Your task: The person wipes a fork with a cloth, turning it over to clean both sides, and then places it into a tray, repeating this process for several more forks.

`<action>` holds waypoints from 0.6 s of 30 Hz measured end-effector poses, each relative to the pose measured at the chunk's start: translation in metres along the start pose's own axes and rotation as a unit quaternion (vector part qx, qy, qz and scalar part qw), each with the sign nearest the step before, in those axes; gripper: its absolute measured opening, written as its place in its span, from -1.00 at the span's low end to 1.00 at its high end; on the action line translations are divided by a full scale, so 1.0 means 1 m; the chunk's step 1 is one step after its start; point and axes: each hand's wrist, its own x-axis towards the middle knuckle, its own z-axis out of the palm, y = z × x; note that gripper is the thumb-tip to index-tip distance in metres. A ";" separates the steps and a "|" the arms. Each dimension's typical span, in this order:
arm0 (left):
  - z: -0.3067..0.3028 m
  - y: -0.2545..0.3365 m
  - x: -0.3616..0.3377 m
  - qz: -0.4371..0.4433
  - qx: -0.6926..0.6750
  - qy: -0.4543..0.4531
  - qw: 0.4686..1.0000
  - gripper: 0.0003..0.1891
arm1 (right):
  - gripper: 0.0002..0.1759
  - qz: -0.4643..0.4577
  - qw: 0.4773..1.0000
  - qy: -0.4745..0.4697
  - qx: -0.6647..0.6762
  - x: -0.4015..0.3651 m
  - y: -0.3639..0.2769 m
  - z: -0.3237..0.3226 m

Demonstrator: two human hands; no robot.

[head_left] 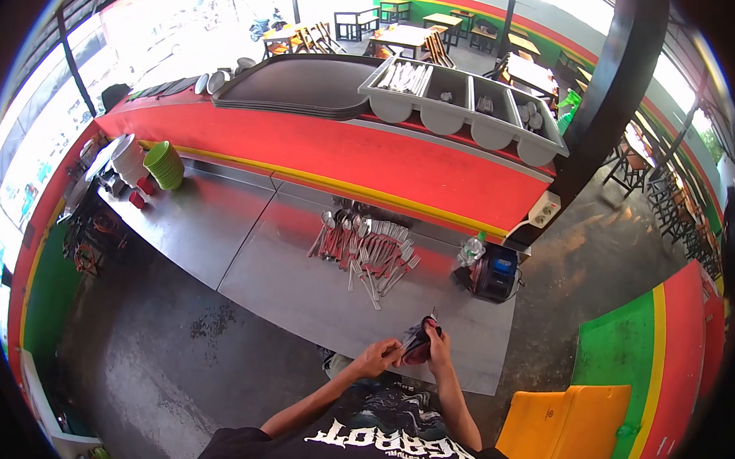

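My right hand (438, 351) is closed around a dark cloth (416, 338) with a reddish part, just off the front edge of the steel counter. A thin metal piece of cutlery (435, 313) pokes up past the cloth; its kind is too small to tell. My left hand (377, 358) has its fingers pinched at the cutlery's lower end, beside the cloth. Farther in on the counter lies a pile of forks (383, 254) and spoons (345, 226), the spoons mostly at the left and the forks at the right.
The steel counter (300, 300) carries a black device (495, 274) and a plastic bottle (471, 248) at right, green bowls (165, 166) and white dishes (128, 158) at left. On the red ledge above sit black trays (296, 81) and a grey cutlery holder (461, 101). Yellow chair (563, 426) at lower right.
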 end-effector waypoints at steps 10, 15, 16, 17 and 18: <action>-0.027 0.022 -0.020 -0.036 0.094 -0.118 0.988 -0.71 | -0.67 -0.013 0.984 0.172 0.034 0.020 0.003 -0.031; -0.020 0.023 -0.031 -0.032 0.049 -0.178 0.982 -0.69 | -0.57 -0.024 0.972 0.223 0.063 0.031 0.018 -0.062; -0.016 0.025 -0.032 -0.016 0.033 -0.184 0.982 -0.68 | -0.55 -0.016 0.969 0.234 0.081 0.033 0.021 -0.068; -0.013 0.026 -0.033 -0.025 0.019 -0.174 0.984 -0.69 | -0.50 0.003 0.963 0.251 0.100 0.035 0.025 -0.074; -0.011 0.027 -0.032 -0.034 0.005 -0.164 0.986 -0.69 | -0.51 -0.013 0.963 0.242 0.120 0.031 0.021 -0.072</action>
